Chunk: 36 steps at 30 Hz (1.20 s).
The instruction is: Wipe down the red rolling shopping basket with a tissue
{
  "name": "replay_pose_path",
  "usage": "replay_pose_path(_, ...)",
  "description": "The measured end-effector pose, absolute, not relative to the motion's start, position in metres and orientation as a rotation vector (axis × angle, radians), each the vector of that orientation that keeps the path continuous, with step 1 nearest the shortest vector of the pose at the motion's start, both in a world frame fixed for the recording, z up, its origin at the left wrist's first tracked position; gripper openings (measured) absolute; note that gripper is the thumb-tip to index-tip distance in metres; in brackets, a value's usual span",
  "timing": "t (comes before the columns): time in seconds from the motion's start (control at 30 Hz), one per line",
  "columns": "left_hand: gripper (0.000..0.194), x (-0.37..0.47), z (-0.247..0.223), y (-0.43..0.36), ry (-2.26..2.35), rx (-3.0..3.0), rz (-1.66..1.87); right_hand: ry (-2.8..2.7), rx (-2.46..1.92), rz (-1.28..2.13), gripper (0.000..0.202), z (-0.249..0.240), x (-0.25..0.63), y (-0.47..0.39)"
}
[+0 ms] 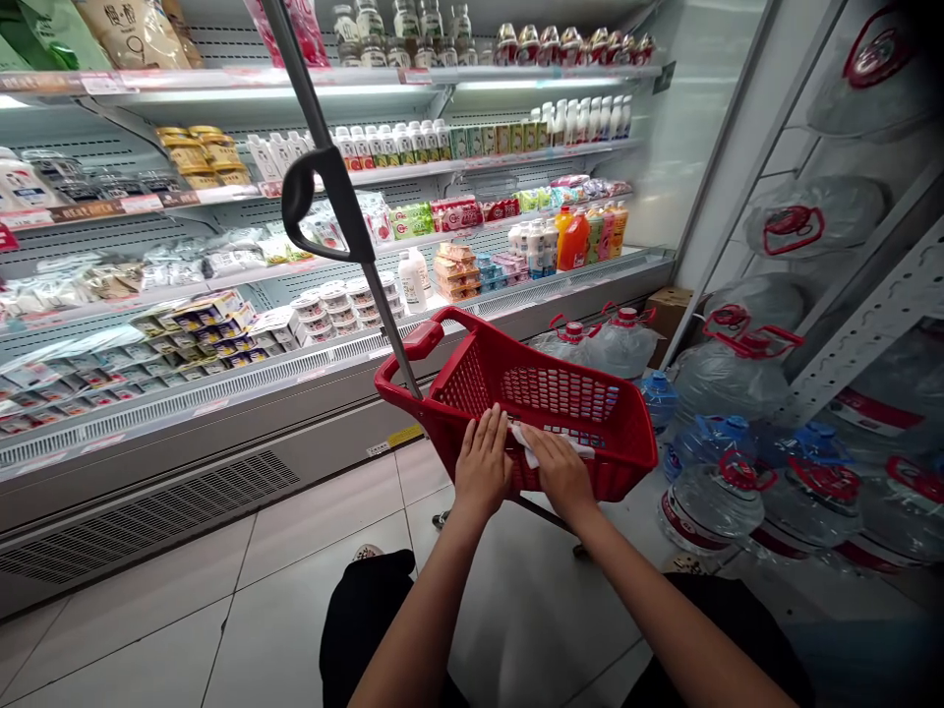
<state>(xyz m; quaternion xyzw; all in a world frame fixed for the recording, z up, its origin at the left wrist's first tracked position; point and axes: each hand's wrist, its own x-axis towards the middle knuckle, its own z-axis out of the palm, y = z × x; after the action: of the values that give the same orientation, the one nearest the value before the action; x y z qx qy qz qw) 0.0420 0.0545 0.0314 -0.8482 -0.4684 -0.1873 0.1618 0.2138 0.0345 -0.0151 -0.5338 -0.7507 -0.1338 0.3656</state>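
A red plastic basket [626, 433] on a wheeled frame stands in front of me, with a grey pole and black handle [343, 202] rising at its left end. My left hand [484, 460] lies on the near rim, its fingers stretched out flat and pointing away from me. Just to the right, my right hand [560, 470] presses a white cloth [526, 447] against the same rim, the fingers partly over it. The cloth's far part shows inside the basket edge. Nothing shows in my left hand.
Beyond the basket runs a refrigerated shelf [295, 369] with bottles, cups and cartons. Large water bottles [712, 506] with red or blue caps stand close at the right. My knees are on both sides of the pale tiled floor [295, 590].
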Motion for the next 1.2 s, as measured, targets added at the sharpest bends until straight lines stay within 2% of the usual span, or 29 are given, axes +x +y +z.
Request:
replay_pose_path(0.17, 0.068, 0.038, 0.035, 0.064, -1.408, -2.409, -0.567, -1.847, -1.509, -0.394, 0.071, -0.037, 0.287, -0.001)
replay_pose_path(0.27, 0.065, 0.045, 0.034, 0.063, -1.457, -2.388, -0.581, -1.782, -1.603, -0.441, 0.070, -0.044, 0.302, -0.014)
replay_pose_path(0.57, 0.071, 0.069, 0.012, 0.044, -1.300, -2.464, -0.549, -1.938, -1.433, -0.470, 0.068, -0.019, 0.216, 0.028)
replay_pose_path(0.8, 0.069, 0.052, 0.018, 0.056, -1.346, -2.480, -0.621, -1.901, -1.550, -0.394, 0.076, -0.031, 0.280, -0.005)
replay_pose_path(0.93, 0.069, 0.053, 0.018, 0.064, -1.454, -2.449, -0.643, -1.864, -1.639, -0.390, 0.071, -0.040, 0.306, -0.030)
replay_pose_path(1.07, 0.069, 0.063, 0.011, 0.063, -1.505, -2.428, -0.640, -1.886, -1.641, -0.402, 0.066, -0.038, 0.278, -0.022)
replay_pose_path(1.2, 0.062, 0.069, 0.003, 0.057, -1.436, -2.461, -0.609, -1.949, -1.471, -0.390, 0.065, -0.027, 0.225, 0.010)
